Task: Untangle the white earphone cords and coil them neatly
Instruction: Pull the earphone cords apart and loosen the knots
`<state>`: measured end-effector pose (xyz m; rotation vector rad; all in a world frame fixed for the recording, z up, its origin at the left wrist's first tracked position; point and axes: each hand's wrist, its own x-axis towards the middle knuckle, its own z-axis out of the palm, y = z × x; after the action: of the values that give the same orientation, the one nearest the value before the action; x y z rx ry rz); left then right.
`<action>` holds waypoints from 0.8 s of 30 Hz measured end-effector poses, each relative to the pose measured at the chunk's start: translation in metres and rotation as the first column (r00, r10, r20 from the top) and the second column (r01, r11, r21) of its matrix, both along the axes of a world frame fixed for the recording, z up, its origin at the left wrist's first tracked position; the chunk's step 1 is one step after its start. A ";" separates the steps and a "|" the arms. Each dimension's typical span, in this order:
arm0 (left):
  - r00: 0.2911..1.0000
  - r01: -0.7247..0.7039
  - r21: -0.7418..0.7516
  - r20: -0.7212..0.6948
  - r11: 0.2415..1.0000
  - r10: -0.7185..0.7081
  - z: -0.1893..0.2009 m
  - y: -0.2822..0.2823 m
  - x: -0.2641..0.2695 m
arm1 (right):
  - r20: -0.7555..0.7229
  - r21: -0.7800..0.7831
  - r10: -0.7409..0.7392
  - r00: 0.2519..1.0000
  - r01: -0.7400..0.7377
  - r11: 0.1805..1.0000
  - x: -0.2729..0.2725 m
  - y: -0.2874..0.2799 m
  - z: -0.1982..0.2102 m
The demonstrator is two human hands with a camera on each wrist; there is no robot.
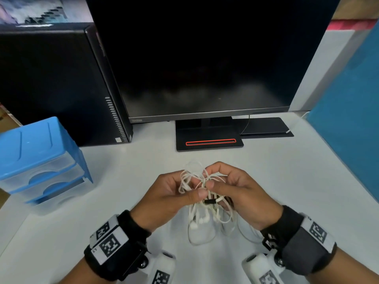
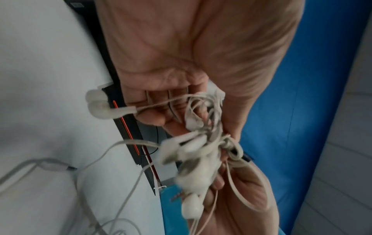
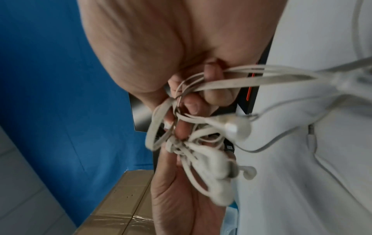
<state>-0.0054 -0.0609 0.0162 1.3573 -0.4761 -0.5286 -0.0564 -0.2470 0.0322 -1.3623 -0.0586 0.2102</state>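
Left hand and right hand: bare. Each wrist carries a black strap with white panels printed with black square-code markers; right strap has a grey section. White cylindrical camera housings, also marker-tagged, hang below both wrists on metal screws.

Both forearms reach forward, wrists strapped. Left hand and right hand meet, raised, fingers curled, thumbs pinching the tangled cords between them.
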 end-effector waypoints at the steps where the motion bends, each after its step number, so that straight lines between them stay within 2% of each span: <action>1: 1.000 0.005 0.006 0.005 1.000 -0.005 0.000 0.000 0.000 | 0.007 -0.005 0.004 1.000 -0.004 1.000 0.000 -0.001 -0.001; 6: 0.999 0.005 0.032 0.037 0.999 -0.006 0.003 0.004 0.005 | 0.009 -0.112 0.067 0.998 -0.065 0.992 -0.001 -0.001 -0.003; 9: 0.999 -0.042 0.008 0.005 0.999 0.042 0.010 0.010 0.011 | -0.037 -0.161 0.101 0.994 -0.106 0.981 0.000 -0.004 0.001; 12: 0.998 -0.040 0.057 0.042 0.998 0.038 0.016 0.011 0.011 | -0.045 -0.050 0.064 0.997 -0.066 0.997 0.002 -0.008 0.004; 16: 0.993 0.007 0.093 0.117 0.996 -0.018 0.012 0.007 0.004 | -0.078 -0.052 0.072 0.994 -0.076 0.996 0.002 -0.008 0.004; 20: 0.991 0.052 0.159 0.117 0.986 -0.071 0.011 0.009 0.004 | -0.093 -0.030 0.093 0.991 -0.096 0.995 0.000 -0.008 0.004; 24: 0.985 0.022 0.225 0.161 0.974 -0.059 0.013 0.013 0.007 | -0.084 -0.046 0.066 0.994 -0.070 0.997 0.000 -0.003 0.002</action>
<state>0.0016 -0.0481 0.0289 1.6180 -0.5958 -0.5150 -0.0562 -0.2503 0.0341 -1.3999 -0.0311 0.3260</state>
